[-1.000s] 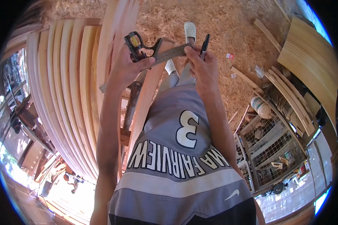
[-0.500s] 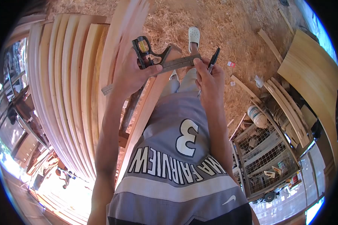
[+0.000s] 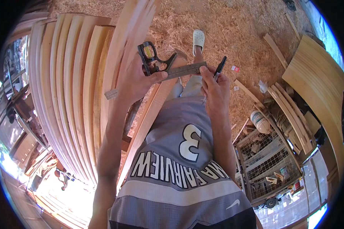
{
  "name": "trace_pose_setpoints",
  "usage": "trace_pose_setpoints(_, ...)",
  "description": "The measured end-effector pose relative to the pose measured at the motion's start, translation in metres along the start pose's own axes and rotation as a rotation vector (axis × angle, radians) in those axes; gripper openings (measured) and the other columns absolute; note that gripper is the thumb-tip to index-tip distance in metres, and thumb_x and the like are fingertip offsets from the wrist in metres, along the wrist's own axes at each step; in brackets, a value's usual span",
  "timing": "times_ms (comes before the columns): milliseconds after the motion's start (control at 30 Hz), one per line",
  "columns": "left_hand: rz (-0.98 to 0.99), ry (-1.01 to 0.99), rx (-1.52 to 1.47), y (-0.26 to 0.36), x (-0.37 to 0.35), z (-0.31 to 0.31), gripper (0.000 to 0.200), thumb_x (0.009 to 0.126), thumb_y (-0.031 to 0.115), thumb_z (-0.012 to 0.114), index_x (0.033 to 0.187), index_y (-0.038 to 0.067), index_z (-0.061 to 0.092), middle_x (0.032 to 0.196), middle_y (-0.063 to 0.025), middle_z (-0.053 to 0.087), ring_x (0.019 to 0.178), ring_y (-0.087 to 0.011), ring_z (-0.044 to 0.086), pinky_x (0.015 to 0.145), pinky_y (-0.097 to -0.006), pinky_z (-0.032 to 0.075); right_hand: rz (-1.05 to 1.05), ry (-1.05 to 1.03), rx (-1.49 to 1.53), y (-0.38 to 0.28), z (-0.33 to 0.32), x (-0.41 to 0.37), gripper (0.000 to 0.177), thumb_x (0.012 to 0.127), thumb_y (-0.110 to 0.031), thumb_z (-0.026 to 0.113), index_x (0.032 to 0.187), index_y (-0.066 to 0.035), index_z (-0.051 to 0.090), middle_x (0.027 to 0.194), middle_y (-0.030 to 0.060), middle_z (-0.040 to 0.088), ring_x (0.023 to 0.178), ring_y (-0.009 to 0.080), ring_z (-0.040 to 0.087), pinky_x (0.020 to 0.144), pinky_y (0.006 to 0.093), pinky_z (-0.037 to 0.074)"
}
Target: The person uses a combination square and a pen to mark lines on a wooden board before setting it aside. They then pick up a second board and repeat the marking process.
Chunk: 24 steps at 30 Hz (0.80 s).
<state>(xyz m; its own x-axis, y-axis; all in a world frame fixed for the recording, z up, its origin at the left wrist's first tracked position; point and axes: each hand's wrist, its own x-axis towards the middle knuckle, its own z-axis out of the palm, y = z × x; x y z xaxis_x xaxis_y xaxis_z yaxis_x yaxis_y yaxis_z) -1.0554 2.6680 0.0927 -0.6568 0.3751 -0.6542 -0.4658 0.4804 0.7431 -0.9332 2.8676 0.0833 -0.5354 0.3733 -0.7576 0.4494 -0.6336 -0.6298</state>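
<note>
A combination square (image 3: pixel 185 71) is held in front of my body, its dark head with a yellowish level vial on the left and its steel blade running sideways. My left hand (image 3: pixel 135 82) is closed around the square near the head, with the thumb on the blade. The blade's other end sticks out to the left of my wrist. At the blade's right end, my right hand (image 3: pixel 216 88) pinches the steel with thumb and finger. A black pen (image 3: pixel 220 68) is tucked in that same hand, pointing up. Beneath the square lies a long wooden board (image 3: pixel 151 107).
Several curved-looking planks (image 3: pixel 70 76) stand side by side on the left. Wood shavings (image 3: pixel 233 30) cover the ground. To the right are a plywood sheet (image 3: pixel 313 76), wood strips (image 3: pixel 290 114), a white container (image 3: pixel 260 122) and a wire-mesh frame (image 3: pixel 269 160). Another person (image 3: pixel 62 179) is at lower left.
Both hands and the combination square have shifted slightly down and to the right in view. The grip on the square and the pen is the same.
</note>
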Motion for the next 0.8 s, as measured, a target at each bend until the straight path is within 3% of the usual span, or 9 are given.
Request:
trace_pose_setpoints(233, 0.004, -0.014, 0.048, -0.007, 0.001, -0.003, 0.065, 0.086, 0.019, 0.091, 0.133, 0.003, 0.050, 0.107, -0.0032, 0.065, 0.095, -0.0099, 0.064, 0.082, -0.0275, 0.057, 0.003, -0.020, -0.025, -0.008, -0.001, -0.004, 0.019, 0.103, -0.022, 0.073, 0.108, -0.004, 0.073, 0.064, -0.0118, 0.047, 0.052, -0.0014, 0.036, 0.046, 0.0209, 0.028)
trace_pose_setpoints(300, -0.023, -0.018, 0.042, -0.005, 0.002, -0.002, 0.066, 0.086, 0.020, 0.092, 0.134, 0.003, 0.050, 0.107, -0.0036, 0.065, 0.096, -0.0105, 0.064, 0.084, -0.0285, 0.056, -0.175, 0.140, -0.357, -0.021, -0.009, -0.005, 0.032, 0.107, -0.032, 0.067, 0.101, -0.002, 0.072, 0.075, -0.0030, 0.062, 0.059, 0.0019, 0.043, 0.052, 0.0237, 0.032)
trace_pose_setpoints(367, -0.051, -0.017, 0.035, -0.008, 0.003, 0.000, 0.067, 0.086, 0.021, 0.092, 0.135, 0.003, 0.050, 0.107, -0.0039, 0.065, 0.097, -0.0111, 0.064, 0.085, -0.0295, 0.056, -0.268, 0.139, -0.280, -0.040, -0.025, -0.005, 0.040, 0.108, -0.039, 0.062, 0.104, 0.000, 0.071, 0.080, 0.0016, 0.065, 0.062, 0.0053, 0.049, 0.056, 0.0253, 0.037)
trace_pose_setpoints(433, 0.105, 0.010, 0.097, -0.015, 0.005, 0.001, 0.074, 0.084, 0.021, 0.092, 0.138, 0.001, 0.047, 0.106, -0.0058, 0.062, 0.096, -0.0169, 0.061, 0.090, -0.0349, 0.053, -0.358, 0.141, -0.202, -0.056, -0.041, 0.000, 0.047, 0.109, -0.045, 0.058, 0.107, 0.001, 0.070, 0.084, 0.0061, 0.069, 0.066, 0.0086, 0.054, 0.059, 0.0269, 0.041)
trace_pose_setpoints(533, 0.043, 0.023, 0.103, -0.011, 0.001, 0.002, 0.077, 0.083, 0.023, 0.093, 0.140, 0.000, 0.046, 0.108, -0.0070, 0.063, 0.098, -0.0188, 0.062, 0.093, -0.0364, 0.053, -0.656, 0.031, -0.041, -0.079, -0.060, 0.012, 0.051, 0.110, -0.047, 0.054, 0.114, 0.002, 0.067, 0.095, 0.0137, 0.071, 0.070, 0.0151, 0.062, 0.062, 0.0263, 0.045)
trace_pose_setpoints(633, -0.022, 0.034, 0.184, -0.004, -0.002, 0.002, 0.078, 0.082, 0.025, 0.093, 0.140, 0.000, 0.047, 0.110, -0.0076, 0.064, 0.100, -0.0192, 0.063, 0.093, -0.0363, 0.053, -0.647, -0.173, -0.064, -0.094, -0.068, 0.016, 0.050, 0.111, -0.046, 0.053, 0.118, 0.002, 0.065, 0.104, 0.0180, 0.071, 0.071, 0.0198, 0.067, 0.061, 0.0271, 0.051)
trace_pose_setpoints(700, 0.030, 0.043, 0.160, -0.006, -0.002, 0.003, 0.077, 0.081, 0.026, 0.094, 0.139, 0.000, 0.048, 0.110, -0.0078, 0.065, 0.101, -0.0198, 0.064, 0.093, -0.0366, 0.053, -0.646, -0.388, -0.084, -0.098, -0.060, 0.019, 0.036, 0.109, -0.031, 0.062, 0.117, 0.003, 0.065, 0.099, 0.0167, 0.072, 0.074, 0.0198, 0.071, 0.063, 0.0283, 0.056)
trace_pose_setpoints(733, 0.079, 0.053, 0.138, -0.007, -0.002, 0.003, 0.077, 0.081, 0.026, 0.094, 0.138, 0.000, 0.049, 0.111, -0.0079, 0.065, 0.101, -0.0203, 0.064, 0.093, -0.0368, 0.053, -0.645, -0.389, -0.087, -0.101, -0.056, 0.021, 0.036, 0.109, -0.031, 0.062, 0.117, 0.003, 0.065, 0.099, 0.0167, 0.072, 0.074, 0.0198, 0.071, 0.063, 0.0283, 0.056)
trace_pose_setpoints(800, 0.067, 0.049, 0.121, -0.007, -0.003, 0.003, 0.076, 0.080, 0.026, 0.094, 0.137, 0.000, 0.050, 0.110, -0.0076, 0.065, 0.101, -0.0203, 0.064, 0.093, -0.0368, 0.053, -0.648, -0.511, -0.382, -0.104, -0.044, 0.022, 0.020, 0.101, -0.015, 0.072, 0.112, 0.002, 0.069, 0.094, 0.0131, 0.074, 0.081, 0.0182, 0.074, 0.069, 0.0292, 0.059)
